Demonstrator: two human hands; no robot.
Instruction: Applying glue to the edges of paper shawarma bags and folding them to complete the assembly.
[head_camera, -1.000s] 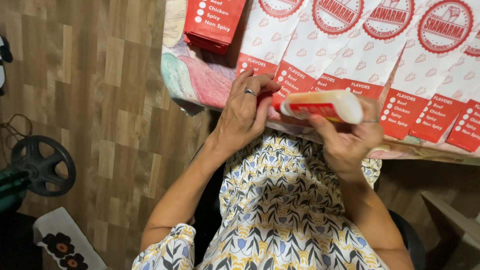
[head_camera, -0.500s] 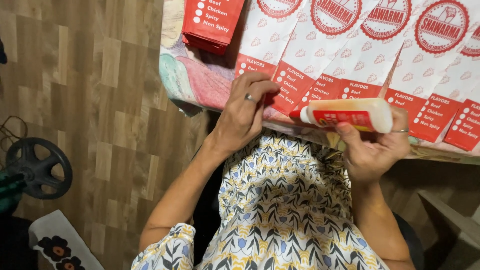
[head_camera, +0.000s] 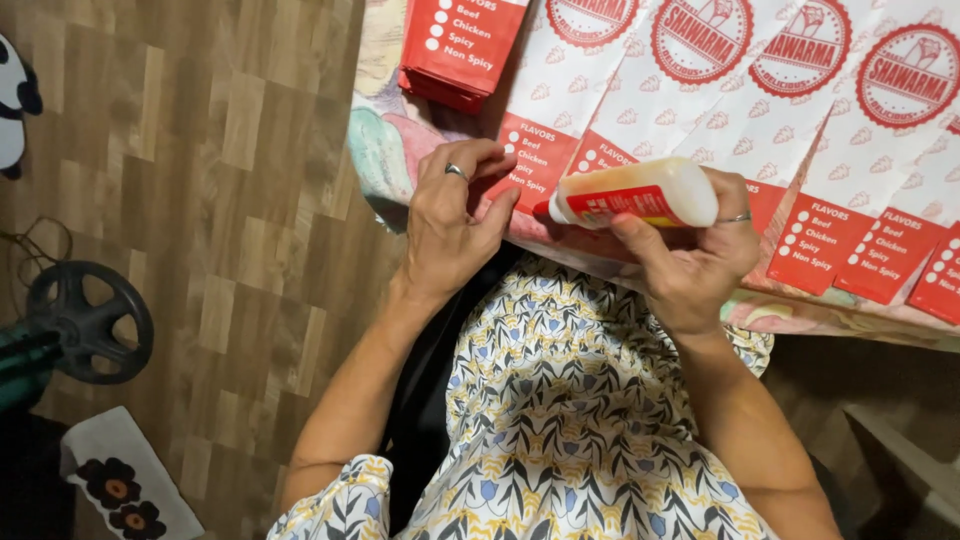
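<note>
Right hand (head_camera: 690, 262) wraps the glue bottle (head_camera: 640, 193) — long axis level, nozzle pointing left toward the paper bag (head_camera: 530, 150) at the table's near edge. Left hand (head_camera: 455, 225) — fingers curled, pressing that bag flat.

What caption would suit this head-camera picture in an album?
Right hand holds a glue bottle sideways while left hand presses a red-and-white paper bag.

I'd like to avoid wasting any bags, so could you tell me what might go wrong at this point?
The glue bottle in the right hand lies sideways, nozzle aimed at the bag edge, so glue could drip onto the printed face. The left hand pins that edge close to the nozzle, so fingers might smear it. The overlapping bags could stick together.
</note>
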